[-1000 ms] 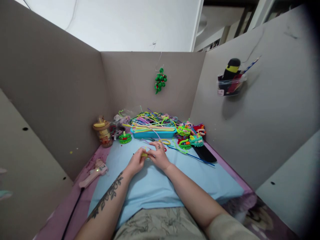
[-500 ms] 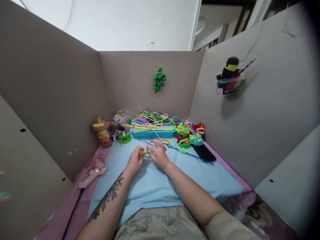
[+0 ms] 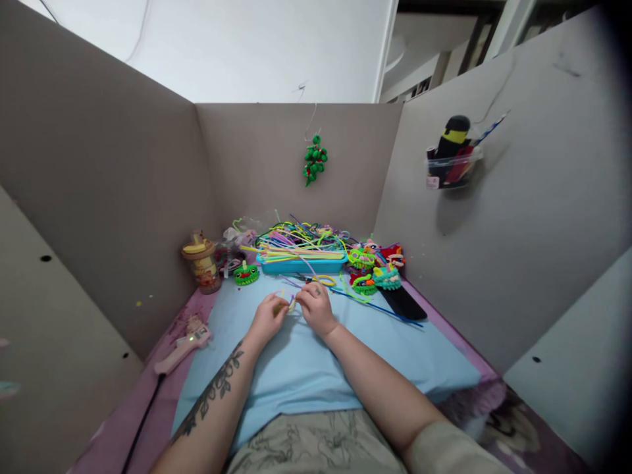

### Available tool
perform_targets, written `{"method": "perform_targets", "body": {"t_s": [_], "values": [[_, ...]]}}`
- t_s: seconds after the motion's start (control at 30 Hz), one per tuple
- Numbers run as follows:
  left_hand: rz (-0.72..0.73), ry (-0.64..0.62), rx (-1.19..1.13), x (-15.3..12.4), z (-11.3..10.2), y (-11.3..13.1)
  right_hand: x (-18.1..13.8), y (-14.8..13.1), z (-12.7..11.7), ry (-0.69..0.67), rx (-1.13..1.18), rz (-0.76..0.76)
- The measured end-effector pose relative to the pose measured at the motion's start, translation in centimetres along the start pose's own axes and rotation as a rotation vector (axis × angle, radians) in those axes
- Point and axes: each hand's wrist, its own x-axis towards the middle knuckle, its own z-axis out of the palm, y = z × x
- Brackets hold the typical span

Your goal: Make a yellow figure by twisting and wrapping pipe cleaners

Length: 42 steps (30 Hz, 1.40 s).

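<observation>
Over the middle of the light blue cloth point(image 3: 316, 368), my left hand point(image 3: 269, 317) pinches a small yellow and purple pipe cleaner piece point(image 3: 291, 303). My right hand point(image 3: 316, 309) faces it, its fingertips closed on the purple part of the same piece. Fingers cover much of the piece, so its shape is unclear. Just beyond my right hand lie a yellow pipe cleaner loop point(image 3: 326, 280) and a long blue pipe cleaner point(image 3: 380, 307).
A blue tray point(image 3: 301, 266) heaped with pipe cleaners stands at the back. Several fuzzy animal faces point(image 3: 388, 276) sit right of it, beside a black flat strip point(image 3: 402, 301). A pink glue gun point(image 3: 185, 347), with its cord, and a lidded cup point(image 3: 206, 266) are at left.
My right fingers have drawn together from a looser spread and now pinch the piece. Its purple part shows more upright between the hands. My left hand has barely moved.
</observation>
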Motion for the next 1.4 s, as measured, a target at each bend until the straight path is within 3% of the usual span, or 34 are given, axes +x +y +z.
{"method": "perform_targets", "body": {"t_s": [0.13,0.27,0.4,0.6,0.77,0.9,0.97,1.07,1.17,1.27,1.4], "values": [[-0.017,-0.041,-0.044,0.0,0.2,-0.1,0.0,-0.2,0.0,0.055,0.042,0.033],[-0.146,0.039,-0.316,0.3,0.0,-0.8,0.0,0.1,0.3,0.148,0.176,0.218],[-0.209,0.136,-0.615,0.5,-0.2,-1.2,-0.3,0.1,0.9,0.004,0.226,0.21],[-0.197,0.03,-0.705,0.4,-0.2,-0.5,-0.4,-0.4,1.5,-0.086,0.208,0.219],[-0.205,-0.012,-0.586,0.3,0.1,-0.5,-0.2,-0.5,1.2,-0.097,0.183,0.211],[-0.05,0.288,-0.169,-0.2,-0.2,-0.1,-0.2,-0.4,1.0,-0.057,0.052,0.217],[0.08,0.361,0.063,-0.5,-0.4,0.6,-0.2,-0.5,0.9,-0.071,-0.017,0.202],[0.172,0.323,0.27,-0.8,-0.6,1.7,-0.2,-0.8,0.8,-0.12,-0.064,0.153],[0.149,0.267,0.376,-0.8,-0.5,2.0,-0.2,-1.2,0.8,-0.137,-0.067,0.127],[0.129,0.189,0.398,-0.7,-0.4,1.7,-0.3,-1.2,0.8,-0.13,-0.037,0.126],[0.046,0.181,0.324,-0.4,-0.4,0.9,-0.4,-0.9,1.1,-0.094,0.038,0.164]]}}
